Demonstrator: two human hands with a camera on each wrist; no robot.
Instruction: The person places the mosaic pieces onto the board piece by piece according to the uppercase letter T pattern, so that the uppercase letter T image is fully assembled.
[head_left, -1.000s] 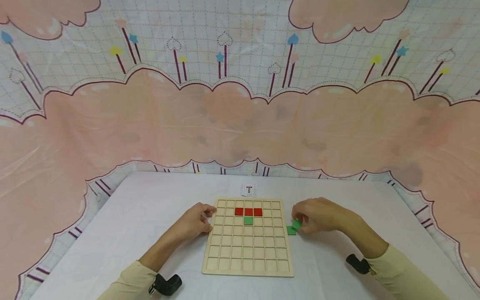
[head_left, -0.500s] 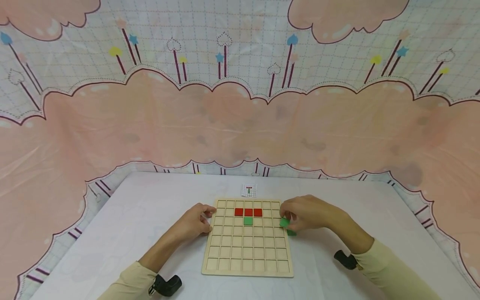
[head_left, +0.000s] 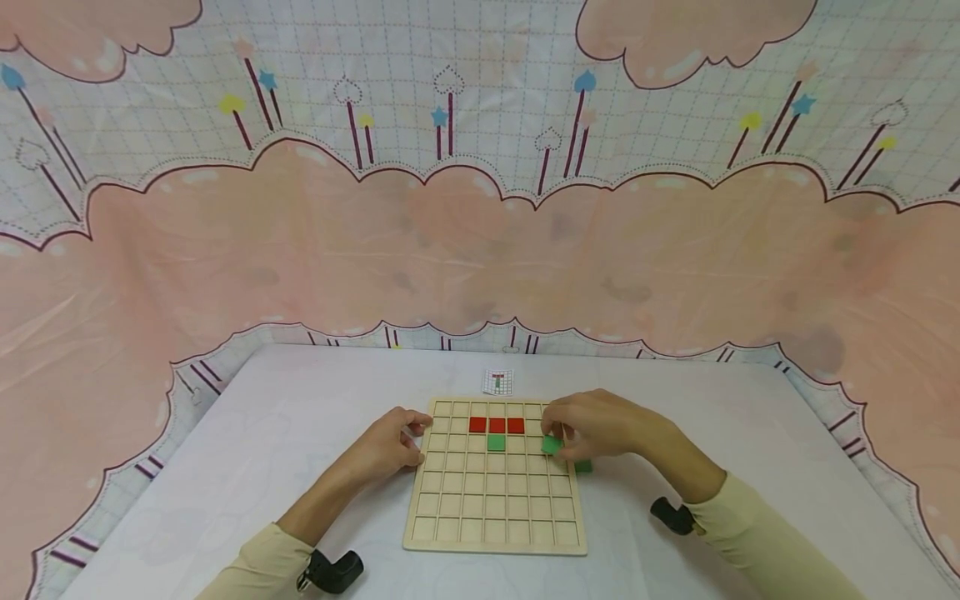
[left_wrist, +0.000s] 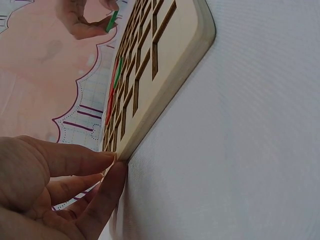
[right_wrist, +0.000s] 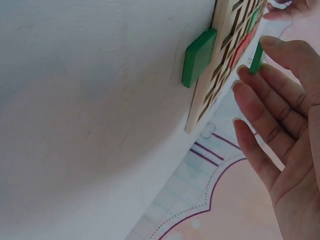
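A wooden grid board (head_left: 496,528) lies on the white table. My left hand (head_left: 388,442) holds its left edge, thumb and fingertips against the rim; the left wrist view shows the fingers (left_wrist: 82,155) at that edge. Over the board's right columns, my right hand (head_left: 600,423) pinches a green square tile (head_left: 552,445), which is raised and tilted. A row of red tiles (head_left: 497,425) sits in the board's second row from the far side. Just under the middle red one lies a seated green tile (head_left: 496,442).
Another green tile (right_wrist: 200,57) leans on or lies against the board's right edge, partly hidden by my right hand in the head view. Beyond the board's far edge lies a small pattern card (head_left: 498,382) with a red and green T. A printed cloth (head_left: 480,242) hangs behind.
My right hand has carried the green tile left, from beside the board to over its right columns. The other green tile stays at the board's right edge. My left hand has kept its place.
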